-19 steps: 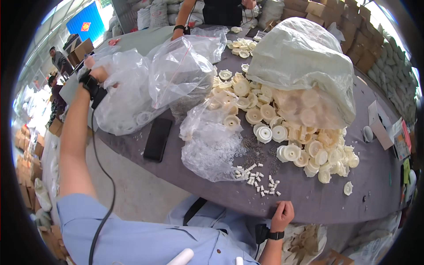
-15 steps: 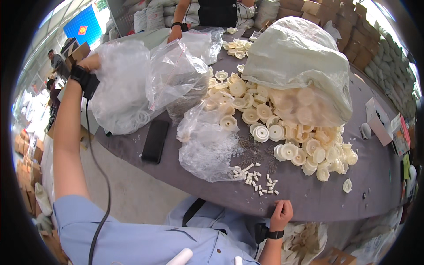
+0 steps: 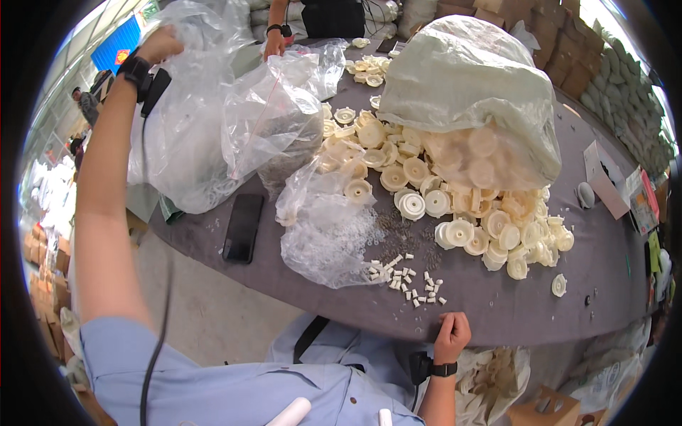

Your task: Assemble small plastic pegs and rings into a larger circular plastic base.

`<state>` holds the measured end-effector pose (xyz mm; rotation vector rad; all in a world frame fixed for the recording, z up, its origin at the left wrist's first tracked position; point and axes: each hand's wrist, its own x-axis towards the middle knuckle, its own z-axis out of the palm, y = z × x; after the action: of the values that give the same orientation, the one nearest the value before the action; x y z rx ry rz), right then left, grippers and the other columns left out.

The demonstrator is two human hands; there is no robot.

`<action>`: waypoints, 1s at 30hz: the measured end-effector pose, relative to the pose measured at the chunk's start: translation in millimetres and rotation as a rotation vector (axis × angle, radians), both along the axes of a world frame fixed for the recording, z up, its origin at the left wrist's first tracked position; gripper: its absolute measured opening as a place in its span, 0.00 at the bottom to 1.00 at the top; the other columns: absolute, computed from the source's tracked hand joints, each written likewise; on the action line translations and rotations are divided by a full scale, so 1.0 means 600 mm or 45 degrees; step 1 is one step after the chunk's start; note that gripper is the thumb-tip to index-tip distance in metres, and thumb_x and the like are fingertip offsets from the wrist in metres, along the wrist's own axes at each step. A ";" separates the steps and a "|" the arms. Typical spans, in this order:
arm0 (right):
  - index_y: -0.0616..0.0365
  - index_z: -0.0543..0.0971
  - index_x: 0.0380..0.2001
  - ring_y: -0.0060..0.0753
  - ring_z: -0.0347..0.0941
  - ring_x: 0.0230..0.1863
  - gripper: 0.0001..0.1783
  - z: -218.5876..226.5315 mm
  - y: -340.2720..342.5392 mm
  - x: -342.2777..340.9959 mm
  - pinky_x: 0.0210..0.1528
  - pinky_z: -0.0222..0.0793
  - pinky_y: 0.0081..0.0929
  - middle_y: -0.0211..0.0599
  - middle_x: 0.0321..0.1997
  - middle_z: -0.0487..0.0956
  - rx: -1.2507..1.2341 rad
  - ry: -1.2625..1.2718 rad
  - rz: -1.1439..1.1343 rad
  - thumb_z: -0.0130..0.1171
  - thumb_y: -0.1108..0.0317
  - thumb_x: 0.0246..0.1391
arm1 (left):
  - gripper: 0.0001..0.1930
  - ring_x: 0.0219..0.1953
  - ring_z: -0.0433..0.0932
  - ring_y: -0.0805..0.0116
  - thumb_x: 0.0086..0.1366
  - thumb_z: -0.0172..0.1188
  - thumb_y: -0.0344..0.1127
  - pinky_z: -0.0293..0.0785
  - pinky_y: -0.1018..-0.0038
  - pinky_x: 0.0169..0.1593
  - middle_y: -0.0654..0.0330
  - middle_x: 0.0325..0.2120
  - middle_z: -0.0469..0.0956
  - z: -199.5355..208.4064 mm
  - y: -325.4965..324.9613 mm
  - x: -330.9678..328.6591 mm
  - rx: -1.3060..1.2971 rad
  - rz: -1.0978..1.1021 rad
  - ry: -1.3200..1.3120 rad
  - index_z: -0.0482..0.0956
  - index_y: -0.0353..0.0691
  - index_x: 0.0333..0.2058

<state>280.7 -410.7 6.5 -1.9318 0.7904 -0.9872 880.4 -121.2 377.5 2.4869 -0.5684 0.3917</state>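
My left hand (image 3: 160,45) is raised at the far left, its fingers closed on the upper part of a large clear plastic bag (image 3: 186,106). White rings show through the bag's bottom, which rests on the table. At the near table edge lies my right hand (image 3: 452,337), curled into a fist; whatever it may hold is hidden. Small cream plugs (image 3: 405,284) lie scattered just beyond it. Beside them, a smaller clear bag (image 3: 323,245) spills tiny clear rings. Small dark springs (image 3: 398,234) spread between this bag and a heap of cream round plastic parts (image 3: 458,231).
A black phone (image 3: 243,228) lies near the left table edge. A zip bag of dark small pieces (image 3: 288,142) stands beyond it. One big whitish sack (image 3: 469,85) covers part of the heap. Across the table is another person's hand (image 3: 274,45). An open box (image 3: 604,177) sits at right.
My left hand has risen, pulling the large bag's top upward and stretching it taller. My right fist stays at the table edge. The whole view has shifted slightly.
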 end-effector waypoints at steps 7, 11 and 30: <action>0.66 0.71 0.18 0.27 0.64 0.21 0.11 0.003 0.001 -0.001 0.25 0.59 0.22 0.35 0.19 0.69 -0.001 0.044 -0.006 0.46 0.76 0.53 | 0.15 0.26 0.69 0.80 0.50 0.60 0.37 0.66 0.83 0.30 0.67 0.21 0.71 0.048 -0.127 -0.142 0.491 -0.786 0.169 0.75 0.40 0.38; 0.66 0.71 0.18 0.28 0.65 0.21 0.11 0.005 0.001 0.001 0.25 0.59 0.22 0.36 0.19 0.69 0.025 0.023 0.022 0.46 0.76 0.52 | 0.13 0.25 0.71 0.77 0.55 0.60 0.40 0.68 0.81 0.26 0.67 0.24 0.73 0.114 -0.103 -0.080 -0.016 -0.709 0.211 0.76 0.41 0.36; 0.59 0.72 0.15 0.36 0.65 0.15 0.05 -0.008 -0.008 0.004 0.18 0.58 0.28 0.36 0.14 0.69 -0.168 0.058 -0.055 0.53 0.77 0.40 | 0.11 0.15 0.72 0.71 0.46 0.66 0.34 0.68 0.75 0.16 0.61 0.22 0.76 -0.228 -0.336 0.099 -0.716 -0.248 0.858 0.76 0.38 0.29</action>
<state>283.0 -415.4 2.0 -2.0640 0.8135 -1.0470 939.7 -322.7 241.0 1.8353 -0.3455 -0.3240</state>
